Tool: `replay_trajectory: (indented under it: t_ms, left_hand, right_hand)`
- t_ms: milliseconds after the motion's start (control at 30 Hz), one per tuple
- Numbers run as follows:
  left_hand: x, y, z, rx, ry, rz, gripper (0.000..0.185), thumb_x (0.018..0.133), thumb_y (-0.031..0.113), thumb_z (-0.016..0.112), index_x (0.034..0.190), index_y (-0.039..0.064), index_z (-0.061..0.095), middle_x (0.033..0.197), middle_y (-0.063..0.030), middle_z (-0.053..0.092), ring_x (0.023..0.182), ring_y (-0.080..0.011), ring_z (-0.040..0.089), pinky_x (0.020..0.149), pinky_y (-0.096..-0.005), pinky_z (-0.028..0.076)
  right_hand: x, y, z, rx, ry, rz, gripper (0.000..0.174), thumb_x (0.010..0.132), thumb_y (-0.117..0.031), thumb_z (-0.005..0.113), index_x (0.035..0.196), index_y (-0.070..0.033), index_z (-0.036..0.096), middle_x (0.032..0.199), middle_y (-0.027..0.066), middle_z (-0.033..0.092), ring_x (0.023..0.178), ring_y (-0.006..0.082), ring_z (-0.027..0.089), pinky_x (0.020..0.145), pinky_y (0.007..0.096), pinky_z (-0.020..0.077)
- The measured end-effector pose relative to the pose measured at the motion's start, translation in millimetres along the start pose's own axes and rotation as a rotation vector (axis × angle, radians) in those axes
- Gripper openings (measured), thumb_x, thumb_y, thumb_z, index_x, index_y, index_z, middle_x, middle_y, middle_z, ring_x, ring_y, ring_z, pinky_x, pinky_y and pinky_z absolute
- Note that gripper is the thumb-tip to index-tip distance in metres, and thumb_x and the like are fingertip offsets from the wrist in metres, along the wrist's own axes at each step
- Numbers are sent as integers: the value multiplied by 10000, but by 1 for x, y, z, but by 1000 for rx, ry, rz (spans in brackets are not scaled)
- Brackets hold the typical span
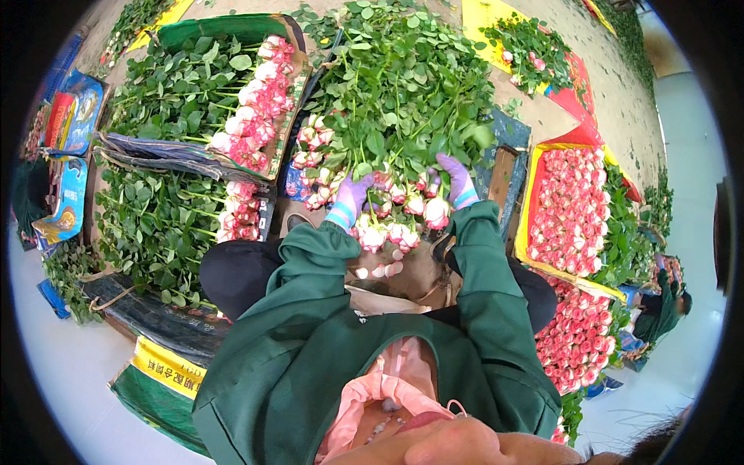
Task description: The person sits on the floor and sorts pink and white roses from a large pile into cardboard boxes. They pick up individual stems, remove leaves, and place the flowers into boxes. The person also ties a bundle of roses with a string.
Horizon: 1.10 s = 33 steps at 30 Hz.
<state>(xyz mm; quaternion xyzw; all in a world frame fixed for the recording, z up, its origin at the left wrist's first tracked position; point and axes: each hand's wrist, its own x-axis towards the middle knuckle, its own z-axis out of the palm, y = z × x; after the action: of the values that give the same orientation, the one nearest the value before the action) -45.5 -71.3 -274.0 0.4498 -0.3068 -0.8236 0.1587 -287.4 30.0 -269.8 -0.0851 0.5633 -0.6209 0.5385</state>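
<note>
My left hand (352, 196), in a purple glove with a striped cuff, is among the rose stems just above the blooms. My right hand (457, 176), gloved alike, reaches into the same roses from the other side, its fingers spread about stems and leaves. Between them hang pink-and-white roses (397, 194), their heads toward me. One large bloom (436, 213) sits below my right hand. Leafy rose stems (401, 87) form a deep heap beyond both hands. Leaves and blooms hide some fingers, so a firm grip cannot be made out.
At left, roses (256, 104) lie in rows between dark dividers (174, 156). At right, a yellow-edged wrap (522, 232) holds packed roses (569, 209). A dark blue board (511, 136) borders the heap. Loose petals (381, 270) lie before me. Another person (660, 311) works far right.
</note>
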Motion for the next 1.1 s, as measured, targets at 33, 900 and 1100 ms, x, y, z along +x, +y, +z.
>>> replay_trajectory:
  t_ms: [33, 900, 1100]
  left_hand:
    - [4, -5, 0, -6, 12, 43, 330, 952, 188, 531, 1239, 42, 456, 1005, -116, 676, 788, -215, 672, 582, -363, 568]
    - [11, -27, 1, 215, -73, 341, 461, 918, 53, 562, 1352, 60, 407, 1115, -83, 628, 827, -161, 659, 676, -277, 549]
    - [12, -42, -11, 330, 50, 225, 485, 904, 95, 585, 1340, 9, 390, 1048, -136, 637, 780, -198, 668, 588, -311, 568]
  right_hand:
    - [0, -4, -6, -67, -24, -87, 304, 892, -224, 639, 1083, -1, 563, 938, 85, 646, 713, 170, 632, 528, 261, 466]
    - [-33, -80, 61, -528, -151, -279, 667, 918, -263, 596, 1418, 51, 285, 1033, 156, 647, 660, 155, 649, 653, 275, 520]
    - [-70, 49, 65, -612, 225, -156, 644, 880, -220, 642, 1398, 40, 360, 1167, 173, 617, 693, 132, 630, 627, 266, 504]
